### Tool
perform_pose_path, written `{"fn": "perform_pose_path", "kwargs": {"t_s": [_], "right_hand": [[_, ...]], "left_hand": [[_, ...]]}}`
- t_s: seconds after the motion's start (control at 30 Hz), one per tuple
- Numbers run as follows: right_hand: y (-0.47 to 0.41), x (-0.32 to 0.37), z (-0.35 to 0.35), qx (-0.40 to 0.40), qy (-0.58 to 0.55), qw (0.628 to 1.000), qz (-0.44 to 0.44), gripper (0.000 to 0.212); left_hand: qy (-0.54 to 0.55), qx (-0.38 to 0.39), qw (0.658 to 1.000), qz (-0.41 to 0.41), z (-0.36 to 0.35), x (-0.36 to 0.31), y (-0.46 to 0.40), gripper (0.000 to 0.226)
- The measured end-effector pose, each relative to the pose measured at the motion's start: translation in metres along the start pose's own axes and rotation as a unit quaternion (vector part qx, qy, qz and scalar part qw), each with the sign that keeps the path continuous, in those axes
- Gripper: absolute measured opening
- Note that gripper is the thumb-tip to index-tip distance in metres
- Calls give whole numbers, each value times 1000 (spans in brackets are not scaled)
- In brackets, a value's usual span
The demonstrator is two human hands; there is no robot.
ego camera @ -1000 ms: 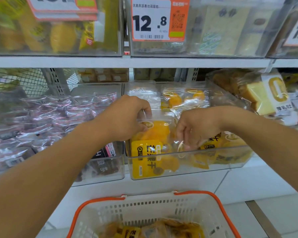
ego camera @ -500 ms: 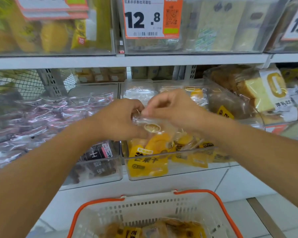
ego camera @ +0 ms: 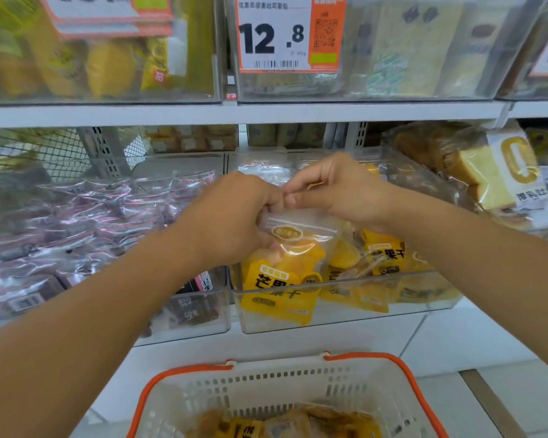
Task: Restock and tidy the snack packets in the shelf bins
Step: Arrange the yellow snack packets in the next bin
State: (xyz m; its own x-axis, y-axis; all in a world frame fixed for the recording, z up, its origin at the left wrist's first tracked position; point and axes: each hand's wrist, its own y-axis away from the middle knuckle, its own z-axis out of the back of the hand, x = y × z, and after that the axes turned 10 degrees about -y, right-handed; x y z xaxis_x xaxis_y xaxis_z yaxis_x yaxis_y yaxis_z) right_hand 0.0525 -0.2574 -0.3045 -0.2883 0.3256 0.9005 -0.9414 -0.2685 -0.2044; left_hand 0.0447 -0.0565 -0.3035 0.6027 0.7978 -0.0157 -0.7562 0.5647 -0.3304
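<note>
Head view, done: the clear plastic shelf bin (ego camera: 339, 314) at the front edge of the white lower shelf (ego camera: 266, 346) already holds several yellow mango snack packets (ego camera: 380, 273), leaning unevenly.
Head view, in hand: the left hand (ego camera: 231, 216) and right hand (ego camera: 336, 191) both pinch the clear top strip of one yellow zip-top packet (ego camera: 285, 273), standing at the bin's front left corner.
Left to do: judged mid-task; more yellow packets (ego camera: 285, 425) lie in the white basket with orange rim (ego camera: 184, 371) below.
Room: the upper shelf's edge (ego camera: 266, 112) is close above the hands; the neighbouring bin of purple packets (ego camera: 92, 216) touches the left wall; bread bags (ego camera: 475, 172) crowd the right.
</note>
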Motion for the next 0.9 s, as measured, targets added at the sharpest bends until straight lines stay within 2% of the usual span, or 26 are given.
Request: {"fn": "perform_pose_path", "kwargs": {"t_s": [0.07, 0.13, 0.2, 0.27, 0.37, 0.43, 0.57, 0.63, 0.7, 0.77, 0.83, 0.9], "right_hand": [[-2, 3, -11, 12, -21, 1000, 8, 16], [-5, -1, -15, 25, 5, 999, -21, 20], [-4, -5, -19, 22, 23, 997, -74, 48], [1, -8, -26, 1, -39, 994, -103, 70], [10, -1, -27, -45, -175, 977, -115, 73], [15, 6, -18, -46, -191, 971, -140, 77], [28, 13, 2, 94, -152, 958, -225, 81], [34, 9, -3, 149, -101, 940, -289, 92], [29, -2, -10, 129, -68, 937, -316, 77], [21, -9, -15, 91, -74, 936, -333, 72], [17, -15, -15, 68, -102, 935, -332, 61], [17, -24, -11, 50, -153, 931, -327, 63]], "left_hand": [[-39, -32, 999, -5, 1, -2, 2, 30], [-57, -44, 997, 0, 0, -2, 4, 26], [-59, -49, 997, -5, -3, -1, 4, 25], [-43, -50, 998, -13, -7, 0, 4, 29], [11, -11, 1000, -11, -6, 4, 3, 33], [21, 13, 1000, 7, -6, 5, 2, 30], [10, -6, 999, 48, -11, 7, 1, 21], [27, -26, 997, 62, -14, 7, 1, 18], [46, -49, 994, 81, -17, 7, 0, 19], [57, -68, 992, 90, -20, 6, -1, 21], [65, -98, 988, 99, -24, 6, -1, 24], [75, -137, 982, 111, -28, 5, 0, 27]]}}
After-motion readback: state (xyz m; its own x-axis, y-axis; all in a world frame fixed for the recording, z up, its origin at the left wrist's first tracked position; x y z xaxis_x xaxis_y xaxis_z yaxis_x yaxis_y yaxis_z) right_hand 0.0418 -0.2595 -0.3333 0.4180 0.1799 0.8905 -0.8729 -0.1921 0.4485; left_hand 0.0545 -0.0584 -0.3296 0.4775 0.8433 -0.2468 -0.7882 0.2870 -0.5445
